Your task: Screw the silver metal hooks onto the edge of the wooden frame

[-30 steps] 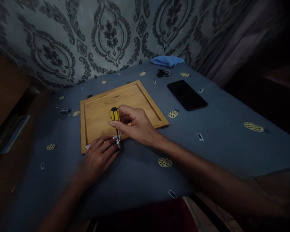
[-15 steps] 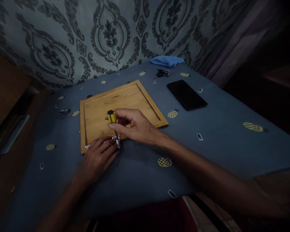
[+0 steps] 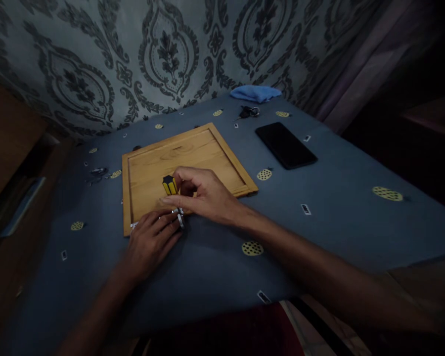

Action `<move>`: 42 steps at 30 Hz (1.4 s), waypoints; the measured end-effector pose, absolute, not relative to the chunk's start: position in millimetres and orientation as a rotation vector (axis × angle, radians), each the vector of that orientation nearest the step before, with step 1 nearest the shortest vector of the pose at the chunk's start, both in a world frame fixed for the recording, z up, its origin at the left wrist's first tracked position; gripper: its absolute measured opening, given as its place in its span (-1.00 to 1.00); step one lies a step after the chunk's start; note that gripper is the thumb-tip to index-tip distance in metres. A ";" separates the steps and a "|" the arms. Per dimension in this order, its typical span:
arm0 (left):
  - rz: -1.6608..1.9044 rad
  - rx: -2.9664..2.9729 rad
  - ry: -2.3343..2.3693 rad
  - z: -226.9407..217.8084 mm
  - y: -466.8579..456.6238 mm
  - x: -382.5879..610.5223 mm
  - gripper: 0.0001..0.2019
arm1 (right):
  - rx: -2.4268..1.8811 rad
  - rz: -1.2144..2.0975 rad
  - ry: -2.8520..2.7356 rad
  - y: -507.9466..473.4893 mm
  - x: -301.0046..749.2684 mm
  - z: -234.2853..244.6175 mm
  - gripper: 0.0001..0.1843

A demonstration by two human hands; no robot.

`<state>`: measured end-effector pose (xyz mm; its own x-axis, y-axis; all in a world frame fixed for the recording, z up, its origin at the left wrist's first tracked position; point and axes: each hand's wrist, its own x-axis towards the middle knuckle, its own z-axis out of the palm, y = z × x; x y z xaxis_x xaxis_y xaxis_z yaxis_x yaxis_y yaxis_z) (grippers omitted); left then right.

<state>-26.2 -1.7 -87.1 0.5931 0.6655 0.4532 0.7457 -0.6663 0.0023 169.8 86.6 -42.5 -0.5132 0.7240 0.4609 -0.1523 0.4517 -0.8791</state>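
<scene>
Screwdriver: we see its yellow and black handle leaning a little to the left over the near part of the wooden panel; the shaft is mostly hidden, so we cannot tell how its tip sits.
Right hand: we have thumb and forefinger pinching the handle, the other fingers curled behind and partly hidden; the forearm comes in from the near right.
Left hand: we rest it palm down at the near edge of the panel, fingers bent and close together, the tips by the metal fitting; we cannot tell whether they grip it.
Fitting: we find this silver piece at the panel's near edge, just beside the left fingertips, below the handle.
Panel: we see it flat on the table cover, its raised border framing a recessed middle; a bit of silver metal shows at the near left corner.
Cover: we make out blue cloth with yellow pineapple prints.
Phone: we see it lying dark, right of the panel.
Keys: we spot them farther off, beyond the phone.
Blue rag: we see it crumpled at the far edge.
</scene>
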 end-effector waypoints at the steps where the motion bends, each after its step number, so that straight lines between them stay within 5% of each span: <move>1: -0.635 -2.631 -1.174 -87.0 -1.7 -26.1 -0.82 | -0.496 1.187 -1.804 87.0 170.7 -41.7 -0.62; 5: -0.641 -2.617 -1.184 -87.2 -2.3 -26.2 -0.81 | -0.449 1.170 -1.891 89.8 173.8 -39.6 -0.72; 18: -0.658 -2.626 -1.192 -88.2 -2.0 -26.7 -0.77 | -0.490 1.219 -1.852 83.5 172.3 -39.6 -0.58; 24: -0.656 -2.616 -1.135 -83.6 -0.6 -24.2 -0.81 | -0.528 1.197 -1.874 82.1 170.9 -40.7 -0.73; 30: -0.644 -2.626 -1.174 -86.0 -1.4 -25.7 -0.79 | -0.542 0.975 -1.819 76.5 163.4 -49.3 -0.68; 42: -0.608 -2.625 -1.203 -88.6 -2.6 -27.8 -0.77 | -0.578 1.054 -1.718 71.8 159.7 -47.9 -0.56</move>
